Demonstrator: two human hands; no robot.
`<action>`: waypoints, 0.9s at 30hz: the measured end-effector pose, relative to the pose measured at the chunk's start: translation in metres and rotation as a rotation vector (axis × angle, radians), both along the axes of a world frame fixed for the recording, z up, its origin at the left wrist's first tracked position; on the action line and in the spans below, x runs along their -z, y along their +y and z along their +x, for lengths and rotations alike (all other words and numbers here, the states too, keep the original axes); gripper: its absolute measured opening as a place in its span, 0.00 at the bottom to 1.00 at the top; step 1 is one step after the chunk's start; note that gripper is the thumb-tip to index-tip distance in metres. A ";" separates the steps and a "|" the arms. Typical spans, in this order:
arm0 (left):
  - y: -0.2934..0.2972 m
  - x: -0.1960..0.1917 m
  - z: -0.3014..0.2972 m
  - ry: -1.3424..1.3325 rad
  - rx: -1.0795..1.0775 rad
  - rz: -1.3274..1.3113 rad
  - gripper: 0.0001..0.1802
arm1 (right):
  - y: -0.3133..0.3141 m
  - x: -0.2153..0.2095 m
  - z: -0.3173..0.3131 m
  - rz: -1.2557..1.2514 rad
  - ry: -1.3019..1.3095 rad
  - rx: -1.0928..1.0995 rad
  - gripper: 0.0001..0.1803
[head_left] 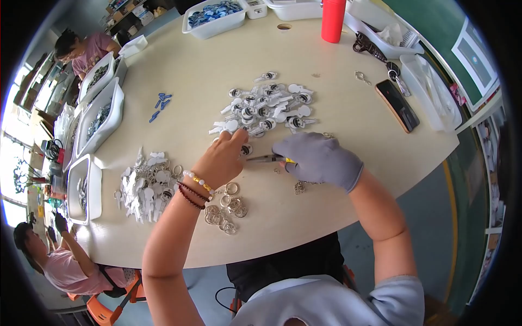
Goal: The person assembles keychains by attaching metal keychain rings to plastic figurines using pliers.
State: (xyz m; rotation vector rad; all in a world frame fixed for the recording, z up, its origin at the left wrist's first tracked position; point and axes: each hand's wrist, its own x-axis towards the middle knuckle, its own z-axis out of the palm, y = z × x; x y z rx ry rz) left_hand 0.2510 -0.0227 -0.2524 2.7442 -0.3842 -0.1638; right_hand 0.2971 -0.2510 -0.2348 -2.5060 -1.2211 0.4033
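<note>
My left hand (220, 157), bare and with bead bracelets at the wrist, is closed at the near edge of a pile of white charms (266, 106) with dark round pictures. A white charm (246, 150) shows at its fingers, partly covered by them. In a grey glove, my right hand (318, 157) grips pliers (265, 158) with a yellow handle. Their dark jaws point left toward that charm. Metal split rings (225, 209) lie beside my left wrist, and small metal clasps or chain pieces (300, 187) lie under the gloved hand.
Left of my arm is a heap of white charms with rings (147, 187). Small blue pieces (160, 104) lie farther off. White bins (100, 127) line the left edge. A phone (397, 106), keys (398, 79) and red bottle (333, 22) stand right. Two people (70, 263) sit left.
</note>
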 end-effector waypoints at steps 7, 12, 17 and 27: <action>0.000 -0.014 -0.010 0.218 -0.095 -0.156 0.18 | 0.001 -0.003 0.012 0.477 0.311 0.182 0.08; 0.003 -0.006 -0.025 0.558 -0.338 -1.178 0.08 | 0.011 0.006 0.004 0.822 0.967 0.275 0.06; -0.009 0.005 -0.035 0.299 -0.277 -0.912 0.11 | 0.020 0.012 0.002 0.740 0.883 0.363 0.07; -0.032 -0.003 -0.033 -0.260 0.380 0.220 0.17 | 0.009 0.009 0.011 0.837 0.825 0.337 0.07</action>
